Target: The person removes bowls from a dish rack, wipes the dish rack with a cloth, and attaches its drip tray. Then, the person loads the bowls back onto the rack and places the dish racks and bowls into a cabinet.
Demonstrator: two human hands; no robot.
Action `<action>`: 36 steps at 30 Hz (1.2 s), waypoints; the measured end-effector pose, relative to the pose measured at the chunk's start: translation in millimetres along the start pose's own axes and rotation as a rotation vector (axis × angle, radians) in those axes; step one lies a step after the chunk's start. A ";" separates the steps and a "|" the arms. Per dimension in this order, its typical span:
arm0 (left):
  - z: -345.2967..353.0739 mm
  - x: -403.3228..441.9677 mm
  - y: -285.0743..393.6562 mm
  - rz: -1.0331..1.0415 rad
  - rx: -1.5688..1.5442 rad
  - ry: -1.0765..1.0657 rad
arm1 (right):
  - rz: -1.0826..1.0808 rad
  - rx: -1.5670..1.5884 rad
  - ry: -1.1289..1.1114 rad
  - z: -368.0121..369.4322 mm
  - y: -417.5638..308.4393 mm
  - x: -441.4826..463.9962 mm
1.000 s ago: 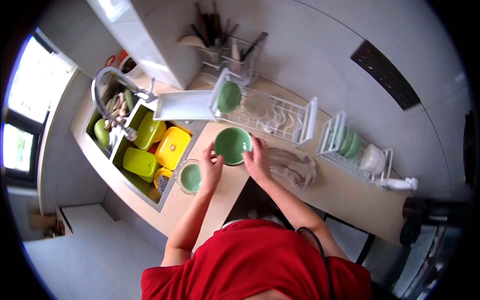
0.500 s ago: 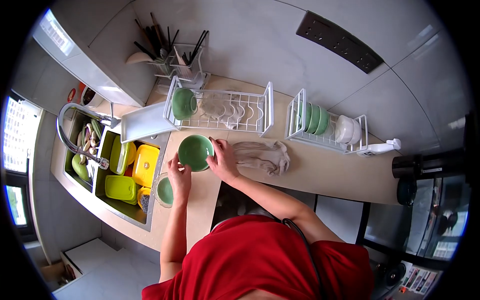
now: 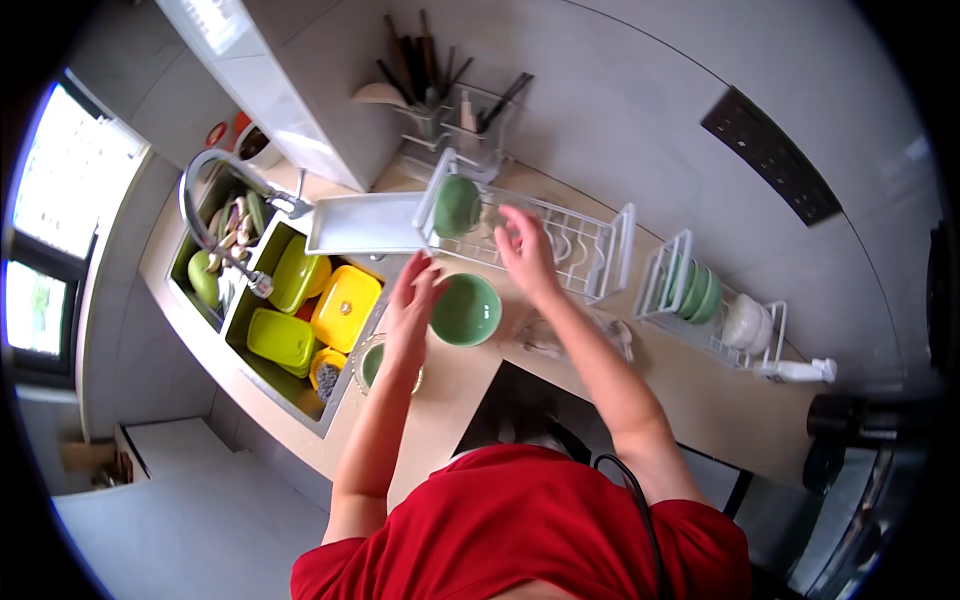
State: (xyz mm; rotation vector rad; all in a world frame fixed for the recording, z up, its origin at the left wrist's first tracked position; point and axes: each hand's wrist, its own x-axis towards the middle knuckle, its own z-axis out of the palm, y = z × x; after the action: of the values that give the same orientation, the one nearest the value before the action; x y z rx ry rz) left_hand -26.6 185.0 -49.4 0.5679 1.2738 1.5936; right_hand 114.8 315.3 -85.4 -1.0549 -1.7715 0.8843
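Observation:
On the counter sits a green bowl (image 3: 466, 312), between my two forearms and untouched. My left hand (image 3: 412, 295) hovers just left of this bowl, fingers loosely apart and holding nothing. My right hand (image 3: 526, 248) reaches over the white wire rack (image 3: 585, 285), its fingers spread beside another green bowl (image 3: 457, 207) that rests tilted at the rack's left end. A gap shows between that hand and the racked bowl. Partly behind my left forearm is a glass bowl (image 3: 415, 382) with a green dish (image 3: 373, 364) in it. A crumpled grey cloth (image 3: 545, 335) lies under my right forearm.
The sink (image 3: 325, 415) at left holds green and yellow containers (image 3: 345, 308) and vegetables, under a curved faucet (image 3: 190, 200). A white tray (image 3: 365, 222) lies behind it. Utensil holders (image 3: 470, 140) stand at the back. A second rack (image 3: 700, 335) carries bowls, beside a white bottle (image 3: 800, 370).
Both hands have let go of the green bowl, which now rests on the counter. They have moved up toward the bowl on the rack. The camera view has turned.

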 end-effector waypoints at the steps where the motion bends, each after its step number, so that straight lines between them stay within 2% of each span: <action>1: 7.9 9.7 -1.5 -0.086 -0.108 0.001 | -0.013 -0.004 -0.019 8.3 4.5 22.5; 3: 16.7 38.3 -23.5 -0.308 -0.388 0.056 | 0.025 -0.089 -0.083 31.9 24.0 61.4; 4: 21.3 50.7 -29.3 -0.360 -0.407 0.115 | 0.057 -0.115 -0.159 38.6 24.8 77.0; 5: 29.1 58.9 -37.7 -0.286 -0.346 0.193 | 0.052 -0.112 -0.163 45.3 25.9 85.5; 7: 36.0 75.7 -46.1 -0.218 -0.339 0.290 | 0.275 -0.152 -0.371 52.4 17.6 99.5; 10: 33.7 93.6 -54.2 -0.326 -0.386 0.328 | 0.334 -0.118 -0.459 65.6 26.9 108.8; 17: 12.1 124.9 -78.9 -0.358 -0.437 0.253 | 0.377 -0.207 -0.555 70.2 22.2 118.9; 20: 14.3 122.5 -69.1 -0.412 -0.429 0.231 | 0.331 -0.255 -0.573 75.4 26.4 125.8; 23: 22.7 110.3 -56.8 -0.435 -0.486 0.118 | 0.367 -0.278 -0.580 65.7 17.8 127.6; 25: 38.2 98.6 -41.9 -0.406 -0.491 0.186 | 0.385 -0.255 -0.576 47.3 0.1 118.7; 28: 51.0 88.2 -36.2 -0.378 -0.631 0.177 | 0.241 -0.267 -0.332 22.5 -9.8 98.4; 29: 54.3 80.2 -34.4 -0.383 -0.632 0.179 | 0.246 -0.268 -0.334 15.2 -12.9 88.2; 31: 63.5 54.7 -19.9 -0.210 -0.569 0.098 | 0.173 0.104 -0.102 1.2 -25.1 64.8; 32: 64.3 44.0 -13.8 -0.171 -0.477 0.070 | 0.076 0.138 -0.044 -3.8 -29.9 50.1; 33: 64.9 32.2 -8.6 -0.173 -0.478 0.070 | 0.107 0.164 -0.056 -11.5 -46.2 33.5; 35: 61.5 4.3 -1.6 0.060 -0.206 0.162 | -0.037 0.121 0.015 -11.6 -55.1 -1.0; 36: 54.3 -8.9 1.9 0.053 -0.153 0.125 | -0.057 0.130 -0.003 -12.3 -62.3 -15.8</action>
State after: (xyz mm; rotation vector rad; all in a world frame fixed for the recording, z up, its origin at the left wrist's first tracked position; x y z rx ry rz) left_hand 20.9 202.1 -27.3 0.4150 1.2234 1.7768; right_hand 112.0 278.4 -31.5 -0.9153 -1.7144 0.9521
